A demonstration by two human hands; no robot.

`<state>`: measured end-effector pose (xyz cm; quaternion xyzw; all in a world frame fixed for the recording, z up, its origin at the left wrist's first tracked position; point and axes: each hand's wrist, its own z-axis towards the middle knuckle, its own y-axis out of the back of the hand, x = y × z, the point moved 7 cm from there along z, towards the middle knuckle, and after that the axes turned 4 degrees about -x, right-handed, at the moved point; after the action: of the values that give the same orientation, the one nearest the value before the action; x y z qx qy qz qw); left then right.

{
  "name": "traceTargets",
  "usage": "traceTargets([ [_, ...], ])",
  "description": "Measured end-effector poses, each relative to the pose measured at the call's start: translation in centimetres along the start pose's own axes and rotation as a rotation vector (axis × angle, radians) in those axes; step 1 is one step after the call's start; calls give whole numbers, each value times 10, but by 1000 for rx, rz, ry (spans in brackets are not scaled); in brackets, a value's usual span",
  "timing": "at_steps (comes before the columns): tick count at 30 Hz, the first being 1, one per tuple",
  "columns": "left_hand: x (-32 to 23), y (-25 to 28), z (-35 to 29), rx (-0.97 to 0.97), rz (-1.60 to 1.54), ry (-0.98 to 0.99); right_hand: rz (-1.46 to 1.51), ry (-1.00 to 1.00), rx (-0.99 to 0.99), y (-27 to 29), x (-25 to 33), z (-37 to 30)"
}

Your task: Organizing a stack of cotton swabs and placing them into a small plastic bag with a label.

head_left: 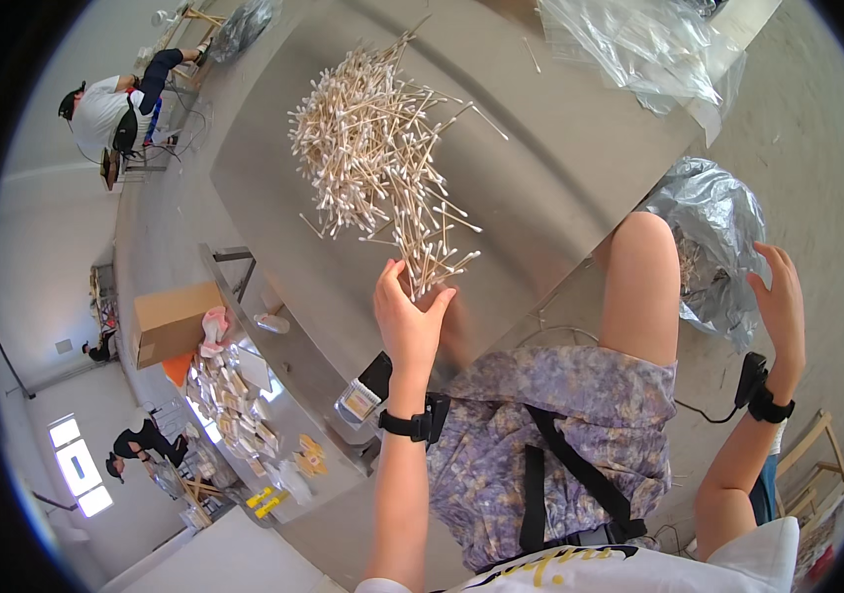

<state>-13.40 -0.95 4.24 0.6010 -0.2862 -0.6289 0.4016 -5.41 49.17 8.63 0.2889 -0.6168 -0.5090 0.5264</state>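
A large loose heap of cotton swabs with pale sticks and white tips lies on the metal table. My left hand is at the heap's near end, thumb and fingers apart and curved around the closest swabs. Whether it presses on them I cannot tell. Off the table to the right, my right hand hangs beside a grey plastic bag, fingers spread and nothing visible in them. Some swabs show inside the bag's mouth.
Clear plastic bags lie on the table's far right corner. One stray swab rests near them. To the left, another table holds many small packs and a cardboard box. Other people sit farther off.
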Motion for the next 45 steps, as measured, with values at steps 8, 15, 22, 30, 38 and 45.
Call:
traceTargets([
  [8, 6, 0, 8, -139, -5, -56, 620, 400, 281, -39, 241, 32],
  [15, 6, -9, -1, -144, -78, 22, 548, 754, 199, -170, 334, 8],
  [22, 18, -12, -11, -263, -208, 47, 505, 806, 148, -192, 339, 4],
  [30, 24, -15, -13, -234, -258, 102, 576, 846, 194, -185, 349, -4],
  [38, 24, -15, -15, -227, -217, 118, 620, 825, 244, -190, 346, -2],
  [45, 17, -11, -10, -226, -194, 90, 681, 828, 251, -185, 347, 1],
])
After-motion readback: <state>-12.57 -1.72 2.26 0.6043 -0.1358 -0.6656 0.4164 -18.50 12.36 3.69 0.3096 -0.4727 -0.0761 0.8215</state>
